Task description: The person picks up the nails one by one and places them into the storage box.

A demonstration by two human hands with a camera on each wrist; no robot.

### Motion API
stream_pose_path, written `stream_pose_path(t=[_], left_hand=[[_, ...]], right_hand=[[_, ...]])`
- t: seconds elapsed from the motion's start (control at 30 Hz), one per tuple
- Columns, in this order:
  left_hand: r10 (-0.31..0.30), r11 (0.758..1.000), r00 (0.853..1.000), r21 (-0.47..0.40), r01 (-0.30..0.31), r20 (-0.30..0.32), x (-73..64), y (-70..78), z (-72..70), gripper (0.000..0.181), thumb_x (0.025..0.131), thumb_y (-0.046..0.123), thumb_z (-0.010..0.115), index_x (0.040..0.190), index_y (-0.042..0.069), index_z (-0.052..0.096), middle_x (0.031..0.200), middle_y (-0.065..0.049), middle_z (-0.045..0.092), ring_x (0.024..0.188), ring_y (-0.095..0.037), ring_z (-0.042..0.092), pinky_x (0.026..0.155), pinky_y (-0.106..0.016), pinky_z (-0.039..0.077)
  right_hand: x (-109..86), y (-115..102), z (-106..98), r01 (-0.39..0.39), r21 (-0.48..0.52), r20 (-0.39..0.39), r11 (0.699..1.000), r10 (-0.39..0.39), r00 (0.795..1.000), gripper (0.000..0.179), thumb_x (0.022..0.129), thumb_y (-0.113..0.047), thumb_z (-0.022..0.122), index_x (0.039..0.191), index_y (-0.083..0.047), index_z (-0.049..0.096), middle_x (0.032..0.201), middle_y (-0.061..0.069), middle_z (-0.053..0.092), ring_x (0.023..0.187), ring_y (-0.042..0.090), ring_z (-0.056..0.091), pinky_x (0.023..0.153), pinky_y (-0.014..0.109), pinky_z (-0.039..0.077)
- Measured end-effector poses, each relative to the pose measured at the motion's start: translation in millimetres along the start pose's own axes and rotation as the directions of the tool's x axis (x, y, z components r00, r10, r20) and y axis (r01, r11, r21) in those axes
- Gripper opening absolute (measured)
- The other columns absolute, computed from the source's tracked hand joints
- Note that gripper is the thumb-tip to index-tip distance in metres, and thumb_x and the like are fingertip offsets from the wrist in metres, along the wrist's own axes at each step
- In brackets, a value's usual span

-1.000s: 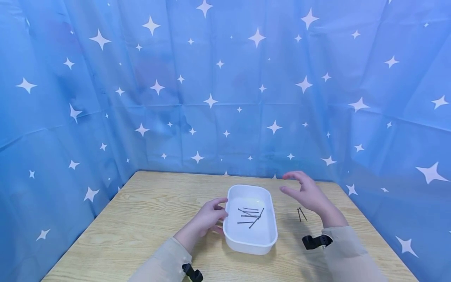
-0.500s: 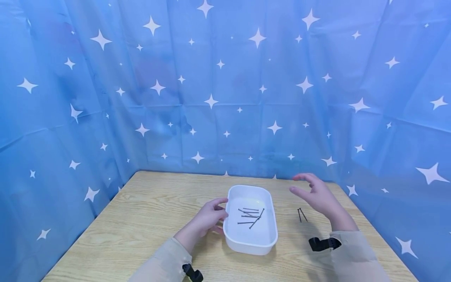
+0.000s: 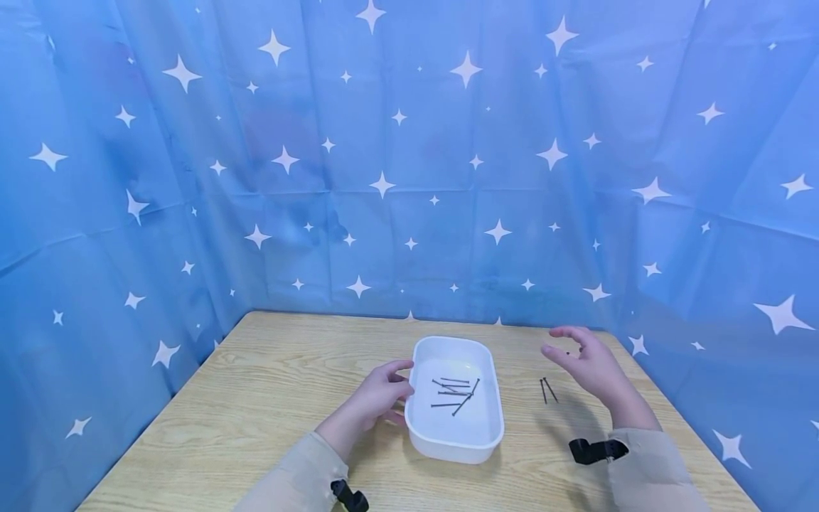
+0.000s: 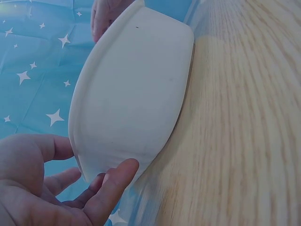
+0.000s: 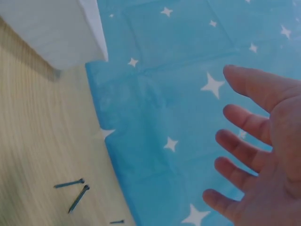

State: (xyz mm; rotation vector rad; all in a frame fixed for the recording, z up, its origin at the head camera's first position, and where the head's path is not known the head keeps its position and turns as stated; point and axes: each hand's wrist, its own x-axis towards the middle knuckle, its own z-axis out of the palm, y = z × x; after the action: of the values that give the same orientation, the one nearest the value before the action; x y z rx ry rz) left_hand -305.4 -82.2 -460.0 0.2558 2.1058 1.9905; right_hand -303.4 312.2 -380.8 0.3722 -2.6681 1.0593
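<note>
A white plastic tub (image 3: 454, 444) stands on the table with several long dark screws (image 3: 446, 405) lying in it. My left hand (image 3: 374, 395) is at its left side, fingertips touching the outer wall and rim; in the left wrist view the thumb and fingers spread along the tub's wall (image 4: 131, 84). My right hand (image 3: 591, 366) is raised over the right part of the table, fingers apart and slightly bent, holding nothing. Two screws (image 3: 548, 390) lie on the table left of it. A third screw (image 5: 116, 221) lies near the table edge in the right wrist view.
The wooden table (image 3: 269, 384) reaches back to a blue curtain (image 3: 409, 178) with white stars, which also hangs at both sides. A black wrist mount (image 3: 598, 451) sits on the right sleeve and another mount (image 3: 350, 496) on the left.
My right hand has moved to the right and slightly nearer, away from the tub, with its fingers still apart. The left hand, the tub and the screws have stayed in place.
</note>
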Motion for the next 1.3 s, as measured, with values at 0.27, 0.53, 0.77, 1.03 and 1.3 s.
stream_pose_path(t=[0.27,0.53,0.77,1.03,1.3], left_hand=[[-0.001,1.0,1.0,0.016,0.001,-0.005,-1.1,0.7,0.6,0.068,0.088,0.007,0.064,0.153,0.007,0.044,0.123,-0.025,0.058,0.095,-0.036,0.066,0.061,-0.048,0.064],[-0.001,1.0,1.0,0.011,0.001,-0.003,1.4,-2.4,-0.6,0.069,0.088,0.007,0.064,0.154,0.007,0.043,0.124,-0.025,0.058,0.095,-0.036,0.066,0.061,-0.048,0.064],[-0.002,1.0,1.0,0.004,0.002,0.001,1.7,-2.2,-0.9,0.068,0.088,0.007,0.065,0.153,0.007,0.045,0.124,-0.025,0.058,0.096,-0.036,0.066,0.062,-0.049,0.064],[-0.002,1.0,1.0,-0.001,0.002,-0.002,1.1,-1.6,-0.1,0.068,0.087,0.006,0.065,0.152,0.006,0.045,0.122,-0.026,0.058,0.092,-0.034,0.066,0.06,-0.049,0.064],[-0.002,1.0,1.0,-0.004,0.002,-0.005,1.6,-1.8,-0.1,0.069,0.086,0.006,0.065,0.152,0.006,0.045,0.122,-0.025,0.058,0.092,-0.034,0.066,0.06,-0.049,0.064]], right_hand=[[-0.4,19,4,-0.071,-0.009,0.0,0.997,0.071,0.997,0.064,0.101,-0.047,0.06,0.144,-0.001,0.051,0.148,0.027,0.044,0.115,0.041,0.051,0.088,0.055,0.05],[1.1,42,10,-0.181,0.011,0.027,0.983,0.181,0.983,0.068,0.1,-0.054,0.058,0.143,-0.001,0.052,0.152,0.032,0.036,0.127,0.047,0.043,0.094,0.064,0.047],[1.5,57,15,-0.221,-0.023,0.04,0.975,0.222,0.974,0.068,0.1,-0.054,0.057,0.141,0.0,0.053,0.151,0.037,0.033,0.125,0.05,0.045,0.094,0.064,0.047],[2.7,72,21,-0.257,-0.03,0.071,0.966,0.259,0.963,0.071,0.1,-0.054,0.056,0.142,0.003,0.051,0.151,0.037,0.032,0.135,0.056,0.033,0.102,0.069,0.04],[0.6,81,26,-0.27,-0.07,0.088,0.96,0.275,0.957,0.07,0.101,-0.052,0.056,0.139,0.007,0.054,0.147,0.038,0.039,0.127,0.054,0.045,0.098,0.065,0.045]])
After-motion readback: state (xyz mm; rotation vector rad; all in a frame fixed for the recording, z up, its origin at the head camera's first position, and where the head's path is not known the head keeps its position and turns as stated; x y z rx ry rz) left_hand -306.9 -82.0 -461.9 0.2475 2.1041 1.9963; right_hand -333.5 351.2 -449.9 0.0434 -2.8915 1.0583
